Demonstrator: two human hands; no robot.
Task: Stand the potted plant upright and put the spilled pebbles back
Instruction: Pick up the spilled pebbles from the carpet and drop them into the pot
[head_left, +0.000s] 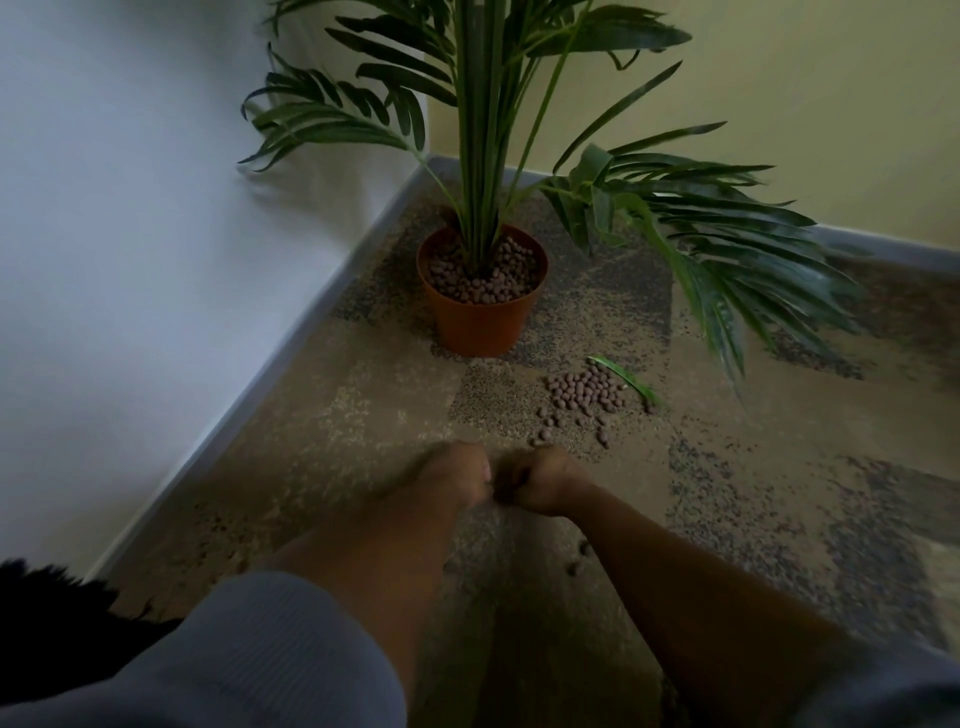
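The orange pot (480, 322) stands upright on the speckled floor in the room's corner. Its green palm-like plant (483, 156) rises straight up, and brown pebbles (483, 280) fill the pot around the stems. A pile of spilled pebbles (584, 392) lies on the floor to the front right of the pot. My left hand (452, 478) and my right hand (540, 480) are blurred, curled into fists and almost touching each other, just in front of the spilled pile. What the fists hold is hidden.
A fallen green leaf (623, 382) lies beside the spilled pile. Two stray pebbles (576, 564) sit near my right forearm. A white wall (130, 208) with a grey baseboard (291, 353) runs along the left, a yellow wall (779, 104) behind. Low fronds (727, 249) spread right.
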